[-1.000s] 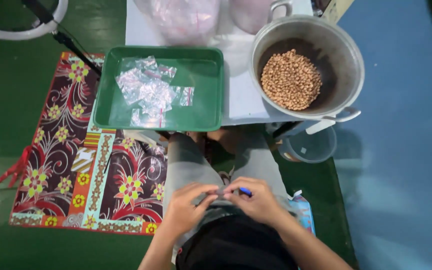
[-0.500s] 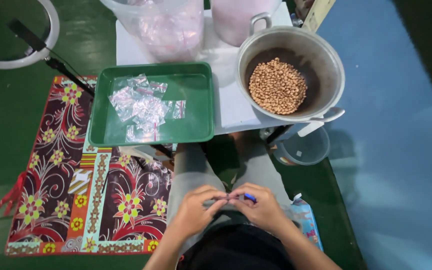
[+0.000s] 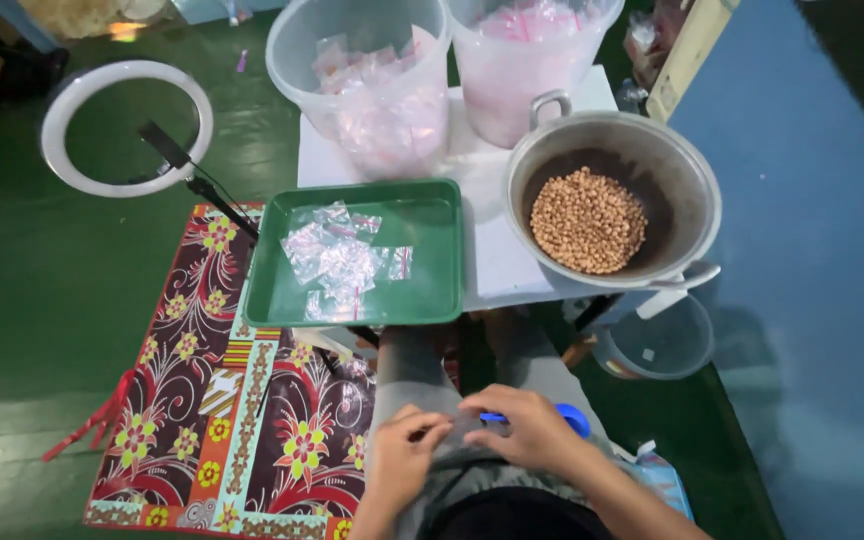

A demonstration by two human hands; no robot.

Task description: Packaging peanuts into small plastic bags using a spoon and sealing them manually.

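Your right hand covers most of the blue thing, so its kind isn't readable. Top edge crops both tubs; bottom edge crops your forearms.

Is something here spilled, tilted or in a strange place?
Nothing looks spilled. The nuts stay inside the metal pot, and the small bags lie loose in the green tray. Only the pot overhangs the white table edge slightly.

tray: green | mat: dark maroon, red-yellow flowers, striped border | floor: green, blue at right | pot: silver, tan nuts inside | table: white | ring light: white | buckets: clear, pinkish bags inside
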